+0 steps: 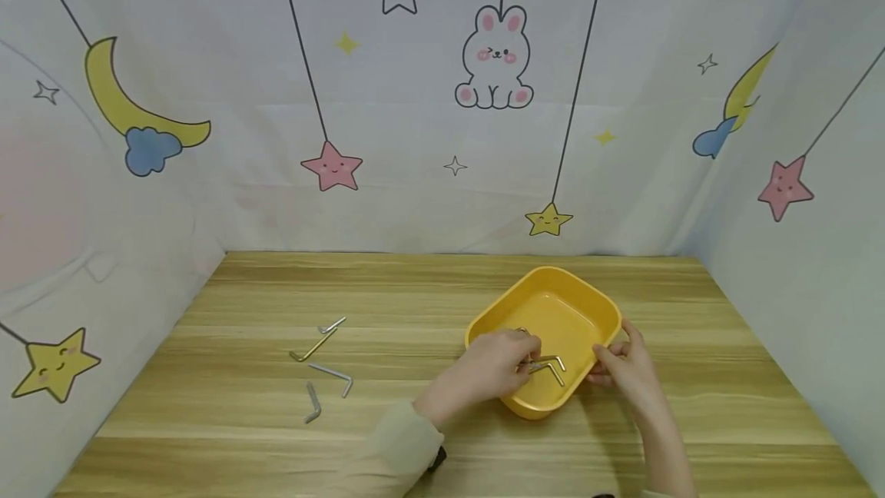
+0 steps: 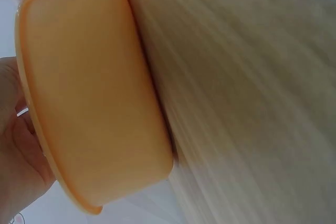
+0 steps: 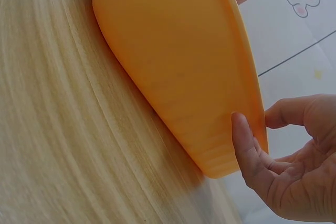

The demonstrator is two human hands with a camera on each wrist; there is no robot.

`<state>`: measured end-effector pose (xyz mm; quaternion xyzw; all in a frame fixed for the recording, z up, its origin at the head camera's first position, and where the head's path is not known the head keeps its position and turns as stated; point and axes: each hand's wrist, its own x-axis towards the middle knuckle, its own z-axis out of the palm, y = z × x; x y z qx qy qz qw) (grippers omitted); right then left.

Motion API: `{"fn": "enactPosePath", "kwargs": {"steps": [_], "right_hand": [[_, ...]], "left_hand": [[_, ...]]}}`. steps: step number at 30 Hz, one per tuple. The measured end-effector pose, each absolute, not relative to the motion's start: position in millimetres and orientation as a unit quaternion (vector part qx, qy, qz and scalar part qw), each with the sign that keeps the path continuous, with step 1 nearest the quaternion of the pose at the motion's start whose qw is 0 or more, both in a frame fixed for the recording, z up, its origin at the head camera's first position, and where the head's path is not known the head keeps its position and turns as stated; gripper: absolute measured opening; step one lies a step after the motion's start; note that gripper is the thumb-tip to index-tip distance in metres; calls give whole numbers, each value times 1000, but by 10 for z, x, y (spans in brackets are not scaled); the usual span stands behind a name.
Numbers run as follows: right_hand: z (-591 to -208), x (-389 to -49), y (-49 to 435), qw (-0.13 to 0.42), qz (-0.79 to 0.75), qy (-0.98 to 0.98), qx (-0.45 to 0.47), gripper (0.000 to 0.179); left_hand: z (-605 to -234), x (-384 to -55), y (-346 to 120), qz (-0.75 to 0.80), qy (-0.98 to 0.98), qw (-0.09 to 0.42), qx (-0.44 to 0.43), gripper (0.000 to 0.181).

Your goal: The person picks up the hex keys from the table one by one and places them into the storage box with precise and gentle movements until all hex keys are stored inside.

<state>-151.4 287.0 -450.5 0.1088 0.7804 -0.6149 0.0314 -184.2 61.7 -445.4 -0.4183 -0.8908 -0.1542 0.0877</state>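
A yellow plastic basin stands on the table, right of centre. My left hand reaches over its near left rim, with curled fingers pinching hex keys inside; the fingers hide how many. Gold and silver ends stick out beyond the fingertips. A small silver glint shows between the fingers of that hand in the left wrist view. At the basin's right side, my right hand grips the rim, thumb on top and fingers against the outer wall, as the right wrist view shows of the hand.
To the left lie several loose L-shaped hex keys: a short silver one, a gold one, a longer silver one and a grey one. Patterned white cloth hangs behind and beside the wooden table.
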Motion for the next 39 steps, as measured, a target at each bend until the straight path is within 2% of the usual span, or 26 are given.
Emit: {"fn": "enactPosePath", "kwargs": {"steps": [24,32,39], "right_hand": [[-4478,-1515,2846,32,-620,776,110,80],[-4467,-1510,2851,33,-616,779,110,80],[-4484,-1508,2863,35,-616,780,108,80]], "left_hand": [[-4468,-1818,829,-136,-886,86,-435,13],[-4425,-1810,774,-130,-886,119,-429,12],[-4384,-1768,706,-143,-888,122,-419,11]]}}
